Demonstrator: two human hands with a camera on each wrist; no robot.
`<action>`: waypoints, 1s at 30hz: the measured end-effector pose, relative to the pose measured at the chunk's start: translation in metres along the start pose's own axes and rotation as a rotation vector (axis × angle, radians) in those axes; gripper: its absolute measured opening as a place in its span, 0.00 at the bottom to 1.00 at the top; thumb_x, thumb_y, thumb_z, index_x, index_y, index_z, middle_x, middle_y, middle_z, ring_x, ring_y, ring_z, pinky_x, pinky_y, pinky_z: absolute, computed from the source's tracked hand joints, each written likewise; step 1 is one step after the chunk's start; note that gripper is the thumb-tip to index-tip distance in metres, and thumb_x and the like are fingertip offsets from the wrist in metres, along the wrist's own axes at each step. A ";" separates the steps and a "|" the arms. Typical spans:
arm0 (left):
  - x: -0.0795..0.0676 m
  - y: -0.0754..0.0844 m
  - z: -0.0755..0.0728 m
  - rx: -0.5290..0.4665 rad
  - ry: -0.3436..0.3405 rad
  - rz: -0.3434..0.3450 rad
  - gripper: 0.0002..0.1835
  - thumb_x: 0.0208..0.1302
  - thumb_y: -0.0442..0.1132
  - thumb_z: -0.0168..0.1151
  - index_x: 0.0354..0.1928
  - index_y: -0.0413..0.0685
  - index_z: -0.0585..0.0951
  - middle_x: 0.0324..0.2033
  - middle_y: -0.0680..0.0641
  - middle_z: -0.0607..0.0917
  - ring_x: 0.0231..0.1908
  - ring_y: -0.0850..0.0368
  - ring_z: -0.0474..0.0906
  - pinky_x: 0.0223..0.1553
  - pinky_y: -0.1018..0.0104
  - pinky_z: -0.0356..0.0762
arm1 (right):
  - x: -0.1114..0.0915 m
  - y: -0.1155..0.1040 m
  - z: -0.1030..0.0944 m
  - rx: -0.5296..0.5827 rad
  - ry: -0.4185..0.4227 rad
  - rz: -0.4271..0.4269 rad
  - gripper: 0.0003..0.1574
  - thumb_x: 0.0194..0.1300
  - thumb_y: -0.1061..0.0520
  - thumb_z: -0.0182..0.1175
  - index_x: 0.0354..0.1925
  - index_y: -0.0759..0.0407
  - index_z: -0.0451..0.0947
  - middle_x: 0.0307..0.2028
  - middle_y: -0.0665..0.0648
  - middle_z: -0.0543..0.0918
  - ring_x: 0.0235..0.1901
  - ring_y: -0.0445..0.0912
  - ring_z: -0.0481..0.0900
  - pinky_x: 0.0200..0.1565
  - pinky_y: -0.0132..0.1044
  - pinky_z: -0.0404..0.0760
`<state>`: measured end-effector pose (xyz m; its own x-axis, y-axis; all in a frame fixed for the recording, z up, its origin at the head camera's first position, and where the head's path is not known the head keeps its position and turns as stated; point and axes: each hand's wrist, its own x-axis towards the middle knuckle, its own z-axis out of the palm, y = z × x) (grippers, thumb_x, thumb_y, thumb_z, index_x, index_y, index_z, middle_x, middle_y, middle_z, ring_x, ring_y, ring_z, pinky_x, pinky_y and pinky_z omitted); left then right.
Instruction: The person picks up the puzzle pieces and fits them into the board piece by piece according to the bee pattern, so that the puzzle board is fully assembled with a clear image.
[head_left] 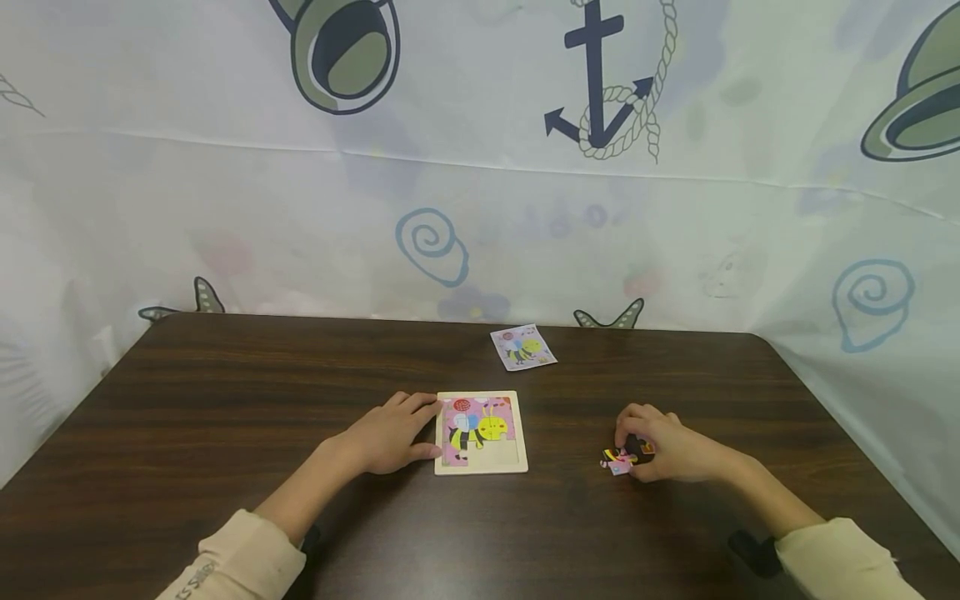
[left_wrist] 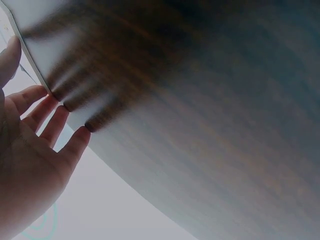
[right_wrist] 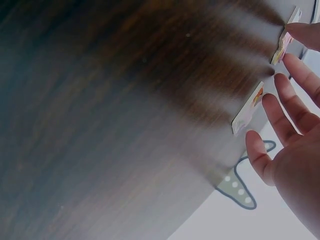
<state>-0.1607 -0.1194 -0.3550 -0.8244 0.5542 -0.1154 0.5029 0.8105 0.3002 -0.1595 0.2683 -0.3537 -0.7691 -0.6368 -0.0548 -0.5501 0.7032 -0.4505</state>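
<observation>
A square puzzle tray (head_left: 482,469) with a pale frame lies on the table, showing a partly filled bee picture on pink; its lower right is bare. My left hand (head_left: 397,433) rests at the tray's left side, fingers extended, with fingertips and thumb touching its edge. Off to the right, my right hand (head_left: 663,446) pinches a pink, yellow and black puzzle piece (head_left: 617,462) between thumb and index finger. Another puzzle piece (right_wrist: 248,109) lies under the same hand, beside the other fingers. Whether the pinched piece is lifted is hard to tell.
A square picture card (head_left: 523,347) with the same bee design lies behind the tray, near the back edge of the dark wooden table (head_left: 300,367). Behind the table hangs a white cloth (head_left: 510,208) printed with shells and an anchor.
</observation>
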 end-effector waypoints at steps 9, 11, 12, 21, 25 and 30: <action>0.000 0.000 0.001 0.000 0.001 -0.005 0.34 0.62 0.51 0.57 0.64 0.38 0.64 0.62 0.40 0.64 0.60 0.42 0.59 0.53 0.43 0.62 | 0.001 0.001 0.003 -0.008 0.003 0.001 0.16 0.46 0.62 0.64 0.33 0.48 0.72 0.43 0.47 0.69 0.44 0.47 0.64 0.37 0.44 0.54; 0.000 0.000 0.000 -0.001 0.003 -0.003 0.34 0.62 0.51 0.57 0.64 0.37 0.64 0.62 0.40 0.64 0.60 0.42 0.59 0.53 0.43 0.62 | 0.001 0.001 0.003 -0.010 0.005 0.000 0.16 0.46 0.62 0.64 0.33 0.48 0.72 0.43 0.47 0.69 0.44 0.47 0.64 0.37 0.45 0.54; 0.000 0.000 0.000 -0.001 0.003 -0.003 0.34 0.61 0.51 0.57 0.64 0.37 0.64 0.62 0.40 0.64 0.60 0.42 0.59 0.53 0.43 0.62 | 0.001 0.001 0.003 -0.010 0.006 -0.001 0.16 0.46 0.62 0.64 0.33 0.48 0.72 0.43 0.48 0.69 0.44 0.47 0.64 0.37 0.45 0.54; 0.000 0.000 0.001 0.007 0.011 0.004 0.34 0.61 0.51 0.58 0.64 0.37 0.65 0.62 0.40 0.64 0.59 0.42 0.59 0.53 0.43 0.62 | 0.002 0.002 0.005 -0.027 0.027 -0.007 0.16 0.46 0.62 0.65 0.32 0.48 0.72 0.42 0.47 0.69 0.43 0.45 0.65 0.37 0.45 0.54; -0.001 0.001 0.001 0.009 0.014 0.007 0.34 0.61 0.51 0.58 0.63 0.37 0.65 0.62 0.40 0.64 0.59 0.42 0.59 0.52 0.43 0.63 | 0.002 0.003 0.005 -0.034 0.034 -0.006 0.16 0.46 0.63 0.65 0.32 0.48 0.72 0.41 0.46 0.70 0.43 0.45 0.65 0.37 0.44 0.55; -0.001 0.001 0.001 0.008 0.017 0.009 0.34 0.61 0.51 0.58 0.63 0.37 0.65 0.62 0.40 0.64 0.59 0.42 0.60 0.52 0.43 0.63 | 0.002 0.004 0.006 -0.040 0.044 -0.011 0.16 0.46 0.63 0.65 0.33 0.49 0.72 0.40 0.45 0.70 0.39 0.44 0.66 0.36 0.43 0.55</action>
<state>-0.1588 -0.1188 -0.3551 -0.8240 0.5583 -0.0968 0.5123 0.8070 0.2937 -0.1613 0.2675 -0.3613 -0.7762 -0.6304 -0.0102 -0.5703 0.7089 -0.4150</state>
